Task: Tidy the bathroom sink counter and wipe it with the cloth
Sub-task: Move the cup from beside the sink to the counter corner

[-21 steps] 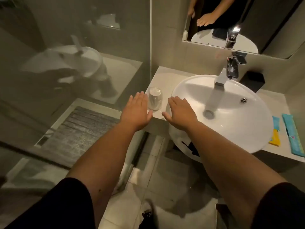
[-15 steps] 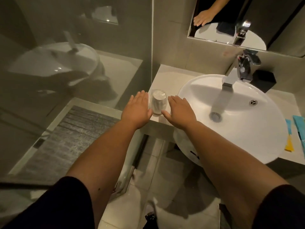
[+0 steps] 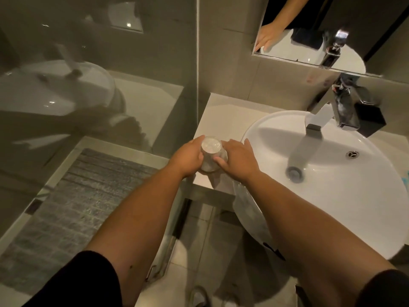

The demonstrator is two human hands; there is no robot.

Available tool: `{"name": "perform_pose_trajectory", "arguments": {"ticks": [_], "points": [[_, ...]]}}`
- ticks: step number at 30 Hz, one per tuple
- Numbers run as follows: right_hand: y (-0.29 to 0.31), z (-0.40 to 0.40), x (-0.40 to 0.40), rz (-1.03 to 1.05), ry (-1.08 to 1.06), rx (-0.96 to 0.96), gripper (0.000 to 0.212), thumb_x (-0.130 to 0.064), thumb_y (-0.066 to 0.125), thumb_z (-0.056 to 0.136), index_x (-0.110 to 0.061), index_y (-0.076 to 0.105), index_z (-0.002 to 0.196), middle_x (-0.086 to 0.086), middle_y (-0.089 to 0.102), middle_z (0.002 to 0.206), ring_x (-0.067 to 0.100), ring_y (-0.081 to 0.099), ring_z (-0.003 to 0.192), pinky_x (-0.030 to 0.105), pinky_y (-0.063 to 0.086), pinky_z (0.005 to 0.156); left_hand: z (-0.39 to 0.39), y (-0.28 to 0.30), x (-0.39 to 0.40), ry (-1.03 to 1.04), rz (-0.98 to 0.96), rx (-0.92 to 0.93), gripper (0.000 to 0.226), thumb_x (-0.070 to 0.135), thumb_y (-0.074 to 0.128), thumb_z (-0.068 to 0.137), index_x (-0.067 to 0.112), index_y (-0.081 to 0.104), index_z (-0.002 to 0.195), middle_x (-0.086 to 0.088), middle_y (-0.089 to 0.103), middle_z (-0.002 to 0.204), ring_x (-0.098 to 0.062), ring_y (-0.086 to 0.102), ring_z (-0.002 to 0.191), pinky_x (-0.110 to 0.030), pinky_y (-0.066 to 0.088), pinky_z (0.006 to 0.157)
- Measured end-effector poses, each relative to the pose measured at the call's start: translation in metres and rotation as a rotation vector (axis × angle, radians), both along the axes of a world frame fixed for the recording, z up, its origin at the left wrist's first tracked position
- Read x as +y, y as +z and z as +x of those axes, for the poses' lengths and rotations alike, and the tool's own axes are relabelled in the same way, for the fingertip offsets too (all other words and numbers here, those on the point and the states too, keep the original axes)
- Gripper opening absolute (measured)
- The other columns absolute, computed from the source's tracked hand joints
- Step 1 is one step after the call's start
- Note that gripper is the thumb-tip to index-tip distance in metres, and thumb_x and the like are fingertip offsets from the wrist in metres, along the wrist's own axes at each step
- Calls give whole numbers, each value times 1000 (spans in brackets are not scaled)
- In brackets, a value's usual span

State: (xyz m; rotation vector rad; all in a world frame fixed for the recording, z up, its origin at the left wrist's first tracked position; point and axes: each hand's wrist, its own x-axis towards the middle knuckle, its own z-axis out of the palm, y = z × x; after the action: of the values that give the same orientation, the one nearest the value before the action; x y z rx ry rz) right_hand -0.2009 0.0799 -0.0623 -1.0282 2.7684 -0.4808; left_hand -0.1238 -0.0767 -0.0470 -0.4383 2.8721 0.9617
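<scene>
A clear drinking glass [image 3: 211,151] stands upside down on the pale counter [image 3: 223,116], near its front left corner. My left hand [image 3: 188,158] wraps its left side and my right hand [image 3: 238,160] presses against its right side, so both hands clasp it. The white round basin [image 3: 332,196] sits just right of my hands. No cloth is in view.
A chrome faucet [image 3: 327,114] rises behind the basin, with a black box [image 3: 369,120] beside it. A mirror [image 3: 321,29] hangs above. A glass shower wall [image 3: 99,85] borders the counter's left edge. A blue item [image 3: 406,180] peeks in at the right edge.
My hands were open and apart on either side of the glass; they have closed in and now grip it. The view has tilted closer and to the left.
</scene>
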Motion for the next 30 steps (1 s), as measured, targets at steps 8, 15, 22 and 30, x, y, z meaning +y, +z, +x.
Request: {"name": "perform_pose_trajectory", "arguments": {"ticks": [8, 15, 22, 30], "points": [[40, -14, 3, -263, -44, -98, 43, -49, 46, 95, -28, 53, 131, -2, 62, 132, 22, 56, 119, 46, 30, 110, -13, 31, 5, -6, 125, 184, 43, 21, 50, 91, 26, 45, 133, -1, 61, 123, -20, 57, 107, -40, 49, 92], [95, -19, 54, -423, -102, -68, 38, -37, 55, 92, -26, 56, 129, -3, 66, 124, 22, 60, 111, 37, 46, 93, -39, 73, 47, -47, 99, 286, 42, 28, 55, 93, 24, 46, 134, 1, 61, 125, -20, 56, 114, -41, 47, 95], [110, -13, 157, -372, -316, -48, 39, -38, 56, 92, -28, 53, 130, -1, 66, 122, 24, 59, 109, 35, 45, 84, -61, 79, 145, -223, 125, 360, 39, 27, 56, 93, 28, 48, 131, 4, 63, 124, -18, 57, 111, -35, 46, 92], [110, -10, 274, -327, -636, -16, 46, -42, 52, 95, -26, 47, 138, 2, 59, 134, 23, 55, 119, 30, 39, 96, -98, 76, 271, -383, 128, 315, 49, 31, 57, 93, 26, 42, 140, -2, 56, 136, -25, 54, 121, -32, 41, 98]]}}
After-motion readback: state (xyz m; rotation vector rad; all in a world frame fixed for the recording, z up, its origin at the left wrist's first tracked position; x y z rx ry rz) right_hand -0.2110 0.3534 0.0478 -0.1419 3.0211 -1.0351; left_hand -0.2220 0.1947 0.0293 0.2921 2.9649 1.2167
